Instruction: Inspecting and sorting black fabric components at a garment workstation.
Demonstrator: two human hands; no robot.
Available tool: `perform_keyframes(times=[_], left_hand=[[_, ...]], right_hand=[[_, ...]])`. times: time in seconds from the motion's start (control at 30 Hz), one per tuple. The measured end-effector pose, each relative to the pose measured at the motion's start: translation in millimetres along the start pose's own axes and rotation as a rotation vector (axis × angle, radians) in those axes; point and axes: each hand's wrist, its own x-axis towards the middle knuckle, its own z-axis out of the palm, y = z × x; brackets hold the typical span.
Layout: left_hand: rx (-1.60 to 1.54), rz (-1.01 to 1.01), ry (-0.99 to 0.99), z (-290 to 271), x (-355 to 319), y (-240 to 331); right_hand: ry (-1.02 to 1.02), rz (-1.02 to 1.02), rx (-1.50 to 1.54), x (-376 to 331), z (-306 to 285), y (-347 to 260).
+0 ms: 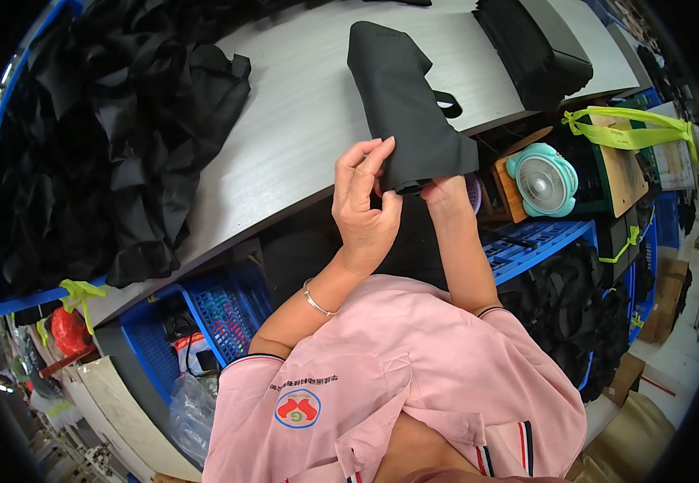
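A long black fabric piece (404, 105) with a small side loop lies partly on the table, and its near end sticks out past the edge toward me. My left hand (365, 189) pinches the left side of that near end, fingertips resting on the cloth. At the right corner, my right hand (444, 191) grips the same end from below. Its fingers are mostly hidden under the cloth. A dark rolled or folded edge shows between the two hands.
A blue-rimmed crate heaped with black fabric (116, 137) takes up the left. A stack of black pieces (538, 56) sits at the table's far right. Beyond the right edge stand a teal fan (544, 181) and a blue crate (542, 245); another blue basket (224, 310) is below left.
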Motion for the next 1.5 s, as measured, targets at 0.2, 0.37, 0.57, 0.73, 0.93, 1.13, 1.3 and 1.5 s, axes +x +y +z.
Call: perform_keyframes(times=[0.2, 0.37, 0.57, 0.73, 0.93, 1.13, 1.3, 1.5], left_hand=[[0.002, -0.016, -0.007, 0, -2, -6], [-0.001, -0.029, -0.013, -3, -7, -13], [-0.062, -0.023, -0.056, -21, -14, -34], [-0.013, -0.373, 0.064, -32, -19, -62], [-0.55, -0.844, 0.169, -29, -32, -82], [-0.689, -0.92, 0.009, -25, -61, -119], [-0.884, -1.027, -0.036, -18, -62, -88], [-0.787, -1.046, -0.073, -12, -80, -108]], right_hand=[[-0.085, -0.04, 0.044, 7, -7, 9], [0.047, -0.038, 0.0, 7, 3, 15], [0.086, -0.236, -0.271, 20, -24, 52], [-0.167, -0.303, -1.036, 27, -45, 59], [-0.452, -0.15, -1.432, 17, -7, 34], [-0.167, -0.586, -2.162, -2, 30, 78], [-0.343, -0.743, -1.952, -32, 4, 87], [-0.394, -0.963, -2.272, -12, -17, 85]])
